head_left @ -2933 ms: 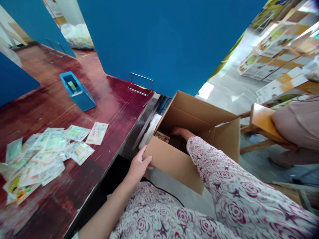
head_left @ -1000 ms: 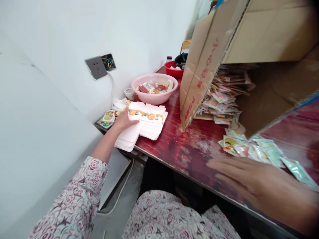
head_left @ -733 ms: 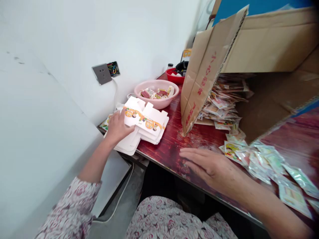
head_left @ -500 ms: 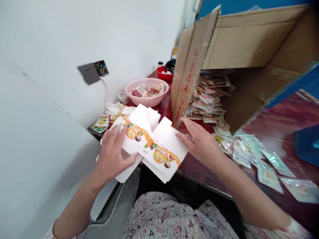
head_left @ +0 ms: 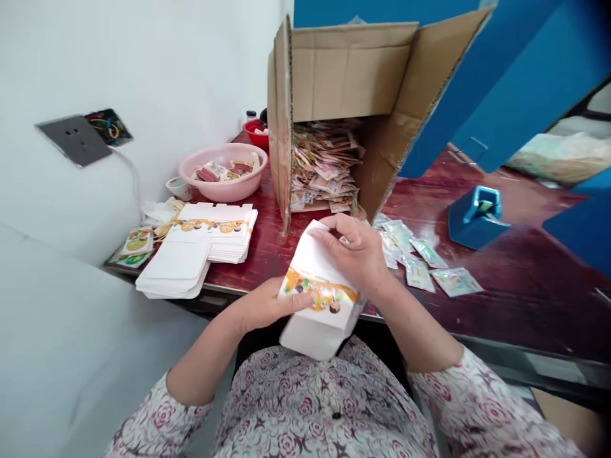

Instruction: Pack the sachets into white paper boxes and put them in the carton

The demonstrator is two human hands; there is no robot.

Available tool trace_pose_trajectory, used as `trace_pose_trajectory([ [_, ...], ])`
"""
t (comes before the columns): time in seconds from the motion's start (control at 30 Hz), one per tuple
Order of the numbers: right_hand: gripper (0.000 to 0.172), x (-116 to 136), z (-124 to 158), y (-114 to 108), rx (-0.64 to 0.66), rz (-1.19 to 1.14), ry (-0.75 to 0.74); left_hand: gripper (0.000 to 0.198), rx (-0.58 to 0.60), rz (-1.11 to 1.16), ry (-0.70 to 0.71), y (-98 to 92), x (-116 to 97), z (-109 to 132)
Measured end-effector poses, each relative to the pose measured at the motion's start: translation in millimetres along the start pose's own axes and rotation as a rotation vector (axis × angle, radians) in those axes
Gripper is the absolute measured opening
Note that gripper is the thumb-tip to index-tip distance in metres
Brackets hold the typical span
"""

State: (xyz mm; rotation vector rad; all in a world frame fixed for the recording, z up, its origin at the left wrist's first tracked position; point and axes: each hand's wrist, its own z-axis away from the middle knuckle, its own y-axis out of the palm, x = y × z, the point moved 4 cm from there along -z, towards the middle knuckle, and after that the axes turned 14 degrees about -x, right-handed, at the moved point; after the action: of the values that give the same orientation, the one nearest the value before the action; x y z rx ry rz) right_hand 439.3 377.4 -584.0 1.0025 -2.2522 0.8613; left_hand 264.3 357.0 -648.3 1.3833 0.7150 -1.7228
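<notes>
A white paper carton (head_left: 310,261) with an orange printed band is held in front of my body, its long flap hanging toward my lap. My left hand (head_left: 270,305) grips its left side, thumb across the print and the other fingers hidden behind. At the upper right edge, my right hand (head_left: 356,251) pinches the carton between thumb and fingers. To the left, a stack of flat cartons (head_left: 229,248) with the same print lies on the dark red table (head_left: 267,270), flaps overhanging the front edge.
An open cardboard box (head_left: 351,70) full of small packets (head_left: 324,165) stands behind my hands. Loose clear sachets (head_left: 417,273) lie to the right, near a blue tape dispenser (head_left: 475,219). A pink basin (head_left: 224,187) and small cup (head_left: 179,187) stand back left by the wall.
One carton has come away from the stack and moved right, in front of my body, with both hands on it. The stack now lies alone on the left. My view has turned right.
</notes>
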Motion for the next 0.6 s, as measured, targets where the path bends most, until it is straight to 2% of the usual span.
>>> trace_pose_trajectory([
  [0.07,0.016,1.3,-6.2,-6.7,-0.054,0.013,-0.071,0.038,-0.027,0.078,-0.024,3.1,-6.2,-6.1],
  [0.17,0.025,-0.1,-8.3,-34.4,-0.253,0.091,-0.149,0.035,-0.190,0.132,-0.016,-9.1,-5.9,-13.8],
  [0.23,0.028,-4.7,-2.6,-54.3,-0.371,0.175,-0.087,0.034,-0.304,0.171,0.027,-18.0,-4.2,-15.2],
  [0.27,0.030,-8.6,1.9,-59.9,-0.370,0.204,-0.014,0.035,-0.337,0.197,0.051,-19.7,-3.5,-14.6],
  [0.33,0.033,-18.9,13.2,-57.6,-0.202,0.197,0.172,0.039,-0.342,0.251,0.088,-16.7,-2.8,-12.2],
  [0.4,0.038,-28.5,26.9,-43.5,0.058,0.135,0.352,0.043,-0.280,0.280,0.109,-8.3,-2.4,-9.7],
  [0.47,0.045,-34.0,37.1,-31.4,0.219,0.072,0.472,0.049,-0.213,0.300,0.125,-1.4,-2.0,-8.2],
  [0.53,0.051,-34.2,39.1,-27.8,0.258,0.024,0.506,0.056,-0.152,0.333,0.149,0.6,-3.0,-8.7],
  [0.6,0.052,-28.9,33.5,-32.9,0.217,-0.017,0.464,0.062,-0.111,0.365,0.213,-1.6,-7.7,-11.1],
])
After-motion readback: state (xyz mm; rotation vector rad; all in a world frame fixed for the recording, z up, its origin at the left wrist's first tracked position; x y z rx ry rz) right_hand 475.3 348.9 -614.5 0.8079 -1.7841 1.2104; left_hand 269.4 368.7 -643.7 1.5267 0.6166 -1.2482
